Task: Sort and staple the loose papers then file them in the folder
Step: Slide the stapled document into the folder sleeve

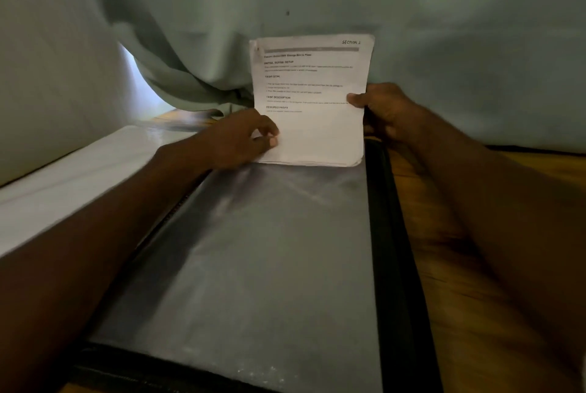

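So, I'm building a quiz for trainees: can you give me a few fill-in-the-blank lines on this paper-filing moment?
1. The white printed paper stack is held by ____ hands.
2. Its top right corner reads SECTION ____.
3. Its lower edge meets the ____ plastic sleeve of the open black folder.
4. The right hand pinches the stack's ____ edge.

Missing: both; 1; clear; right

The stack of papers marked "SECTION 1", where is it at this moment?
In the head view, the stack of papers stands at upper centre, held by the left hand and right hand above the folder's far end.
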Tool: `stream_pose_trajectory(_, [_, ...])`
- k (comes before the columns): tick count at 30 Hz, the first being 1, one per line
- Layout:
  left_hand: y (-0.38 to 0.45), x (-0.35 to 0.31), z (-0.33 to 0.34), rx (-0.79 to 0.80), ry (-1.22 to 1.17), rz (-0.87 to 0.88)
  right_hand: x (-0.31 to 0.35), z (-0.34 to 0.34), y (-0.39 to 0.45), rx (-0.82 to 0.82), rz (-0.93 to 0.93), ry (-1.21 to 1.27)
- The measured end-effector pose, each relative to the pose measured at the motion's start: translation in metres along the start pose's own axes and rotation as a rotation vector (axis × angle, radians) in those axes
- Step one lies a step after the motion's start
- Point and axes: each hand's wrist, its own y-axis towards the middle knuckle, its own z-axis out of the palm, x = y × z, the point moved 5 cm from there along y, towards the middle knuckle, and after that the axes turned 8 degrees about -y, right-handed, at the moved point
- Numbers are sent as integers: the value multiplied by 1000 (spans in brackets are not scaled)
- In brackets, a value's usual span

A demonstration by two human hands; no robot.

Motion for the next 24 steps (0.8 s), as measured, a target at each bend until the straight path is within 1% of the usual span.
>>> stream_pose_trajectory(2, [1,7,-2,-49,-49,-52,0,5,4,-81,-42,15])
stream_pose_trajectory(3, [3,9,-2,-104,-85,-68,2,8,5,-102,-59,2])
stream_pose_trajectory(5, [7,9,2,-196,-96,-89,6,12,3,-93,-91,-54])
stream_pose_trajectory(6, [9,8,6,-212,-77,-87,8,13,3,-68,-96,-87])
stream_pose_trajectory(8, [11,6,11,-226,-42,-66,7,12,2,3,-53,-127])
stream_pose_trajectory(10, [10,6,11,-254,-36,-59,0,10,-1,108,24,-130])
stream_pose_trajectory(12, [9,5,7,-304,-64,-32,-8,9,-5,232,69,-36])
stream_pose_trajectory(14, [7,3,3,-363,-65,-1,-10,7,-7,341,62,-5])
stream_pose_trajectory(16, [6,1,0,-382,-66,8,-6,7,-13,446,29,-30])
stream_pose_trajectory(18, [6,2,-2,-388,-72,12,-3,7,-17,486,20,-20])
stream_pose_trajectory(20, [6,2,-3,-383,-83,4,-5,7,-15,432,38,47])
stream_pose_trajectory(22, [6,3,-2,-374,-88,-2,-4,6,-7,284,8,82])
stream_pose_trajectory(24, [6,2,-1,-381,-79,-8,1,7,-4,181,-61,46])
